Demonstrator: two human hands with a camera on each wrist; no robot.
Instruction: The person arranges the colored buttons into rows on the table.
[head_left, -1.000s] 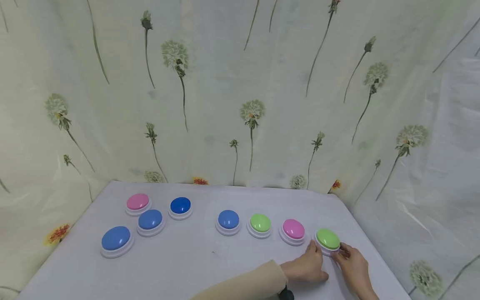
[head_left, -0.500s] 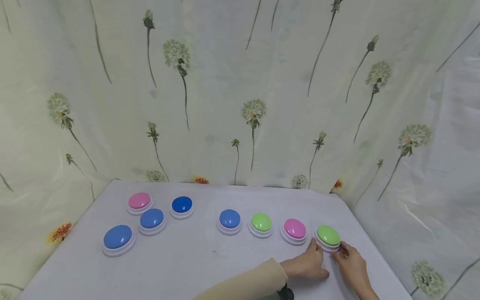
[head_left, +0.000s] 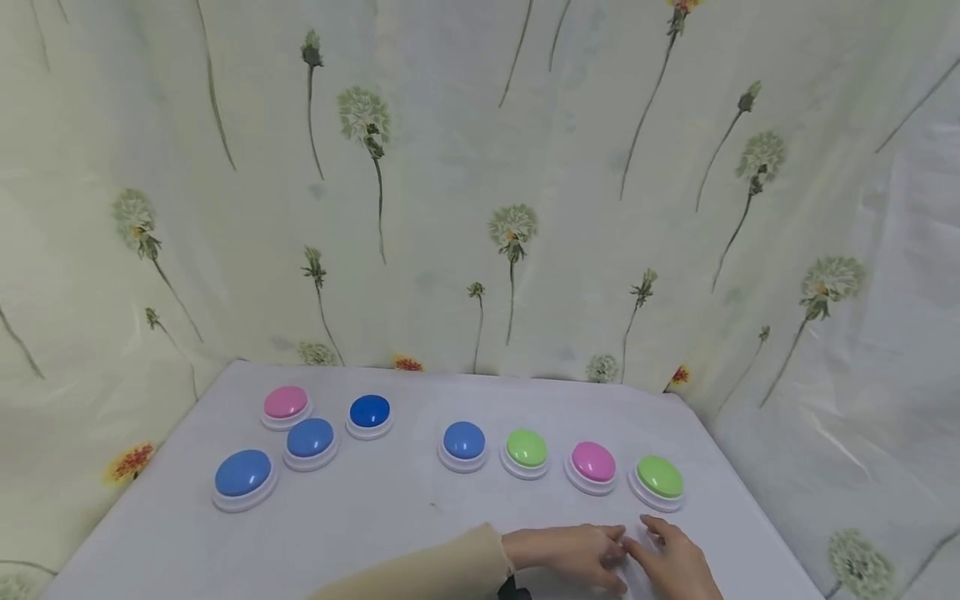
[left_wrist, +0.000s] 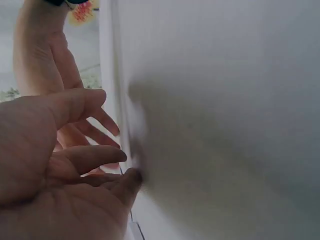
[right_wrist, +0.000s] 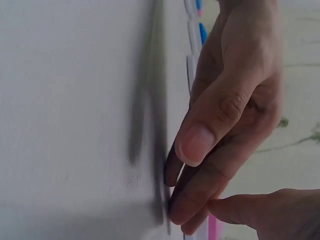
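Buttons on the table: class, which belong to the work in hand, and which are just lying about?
In hand:
- green button at the row's right end, nearest both hands
- left hand and right hand, resting on the table, holding nothing

Lying about:
- pink button, second green button, blue button
- far-left cluster: three blue, one pink

A long beige fabric sleeve (head_left: pixel 427 571) covers the left arm to the wrist, where a dark band (head_left: pixel 513 589) sits; both hands are bare.
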